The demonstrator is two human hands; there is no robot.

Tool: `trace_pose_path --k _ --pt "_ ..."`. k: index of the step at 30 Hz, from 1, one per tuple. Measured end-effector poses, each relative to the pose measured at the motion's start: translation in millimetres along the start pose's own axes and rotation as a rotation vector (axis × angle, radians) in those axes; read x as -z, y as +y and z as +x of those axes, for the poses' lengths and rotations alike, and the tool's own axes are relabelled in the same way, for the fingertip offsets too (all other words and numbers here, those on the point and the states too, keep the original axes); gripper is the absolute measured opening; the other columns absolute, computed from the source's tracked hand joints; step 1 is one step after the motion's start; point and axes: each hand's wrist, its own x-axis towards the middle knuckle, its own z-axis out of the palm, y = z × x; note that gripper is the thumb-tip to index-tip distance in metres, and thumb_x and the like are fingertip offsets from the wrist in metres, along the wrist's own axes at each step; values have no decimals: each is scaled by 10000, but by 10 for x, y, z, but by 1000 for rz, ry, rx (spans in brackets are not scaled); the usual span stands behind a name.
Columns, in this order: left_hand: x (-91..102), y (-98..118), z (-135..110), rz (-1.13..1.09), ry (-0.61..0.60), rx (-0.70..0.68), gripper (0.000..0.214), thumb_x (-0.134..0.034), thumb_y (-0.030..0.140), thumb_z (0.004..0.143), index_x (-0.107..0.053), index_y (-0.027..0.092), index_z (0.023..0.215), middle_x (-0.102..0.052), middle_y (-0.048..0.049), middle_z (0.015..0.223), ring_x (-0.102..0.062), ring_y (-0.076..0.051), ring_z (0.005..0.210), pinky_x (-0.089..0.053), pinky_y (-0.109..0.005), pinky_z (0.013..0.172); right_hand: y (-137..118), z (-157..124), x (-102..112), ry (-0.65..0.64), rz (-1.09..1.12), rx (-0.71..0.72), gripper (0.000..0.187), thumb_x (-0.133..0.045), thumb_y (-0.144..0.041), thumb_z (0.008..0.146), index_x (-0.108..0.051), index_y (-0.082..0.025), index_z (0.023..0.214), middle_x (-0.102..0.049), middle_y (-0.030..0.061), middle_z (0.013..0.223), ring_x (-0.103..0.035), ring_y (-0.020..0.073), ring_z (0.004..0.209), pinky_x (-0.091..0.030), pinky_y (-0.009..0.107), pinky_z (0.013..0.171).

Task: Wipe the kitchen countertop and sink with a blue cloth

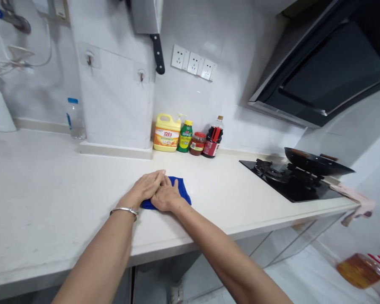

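A folded blue cloth [183, 192] lies on the white countertop [221, 198] in front of me. My right hand [165, 195] presses down on it, thumb apart and palm facing down; part of its fingers is hidden by the other hand. My left hand [148, 184] rests flat with fingers stretched out, overlapping the right hand's fingers at the cloth's left side. A silver bangle [126, 210] circles my left wrist. Whether the left fingers touch the cloth itself, I cannot tell.
Against the wall stand a yellow detergent jug [166, 133], a green bottle [185, 136], a red-lidded jar [197, 143] and a dark sauce bottle [213, 138]. A water bottle [75, 120] is at left. A wok [318, 162] sits on the gas stove [285, 185]. Above hangs a cleaver [157, 52].
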Motion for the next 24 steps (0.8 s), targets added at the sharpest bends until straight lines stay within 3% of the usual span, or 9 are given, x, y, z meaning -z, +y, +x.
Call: trace_pose_path --k 2,5,10,14,18,20,22,24 --pt "-26 70 -90 10 -50 11 687 -193 502 960 -586 161 1409 -532 -81 1553 -459 -226 1467 -287 -375 1281 -15 -119 5 -15 8 -18 753 -330 -484 1023 -90 -180 1668 24 123 1737 33 364 1598 -38 751 1223" --pt "-66 199 -239 42 -96 22 717 -209 509 941 -527 139 1466 -464 -71 1604 -407 -208 1501 -251 -355 1297 -8 -274 5 -23 19 -5 749 -363 -492 1026 -121 -185 1666 15 130 1733 69 372 1594 1 770 1208" --pt "-61 429 -477 146 -161 58 739 -226 540 930 -468 156 1513 -437 -56 1624 -386 -212 1514 -232 -379 1306 -5 -540 -18 22 67 30 744 -417 -460 1018 -190 -145 1653 -122 173 1718 1 371 1597 27 744 1223" --pt "-58 660 -549 254 -219 84 787 -317 624 905 -501 126 1485 -459 -131 1599 -422 -298 1492 -269 -452 1292 6 -771 -16 70 84 64 737 -441 -434 1003 -245 -113 1637 -186 187 1703 -83 388 1589 20 733 1233" --pt "-188 898 -603 332 -223 59 697 -377 600 903 -619 131 1359 -571 -190 1496 -528 -372 1399 -370 -529 1227 131 -924 -35 127 76 97 749 -517 -398 960 -274 -174 1632 -187 155 1708 -110 357 1591 -44 728 1241" --pt "-289 981 -663 346 -183 40 701 -336 559 933 -568 103 1412 -484 -208 1567 -461 -356 1458 -330 -522 1255 233 -944 -71 141 69 111 792 -563 -414 934 -263 -203 1636 -153 143 1717 -97 347 1595 -68 723 1245" --pt "-386 1023 -729 344 -149 -3 687 -295 510 963 -479 121 1497 -332 -157 1669 -322 -287 1547 -228 -476 1307 338 -925 -120 151 45 120 825 -595 -445 914 -266 -218 1636 -156 140 1718 -93 358 1594 -61 726 1245" --pt "-467 1023 -773 312 -148 -62 632 -300 493 978 -479 208 1513 -325 -77 1682 -282 -233 1564 -190 -462 1321 431 -876 -171 155 8 134 839 -620 -469 896 -292 -222 1627 -211 149 1706 -121 375 1587 -61 730 1244"
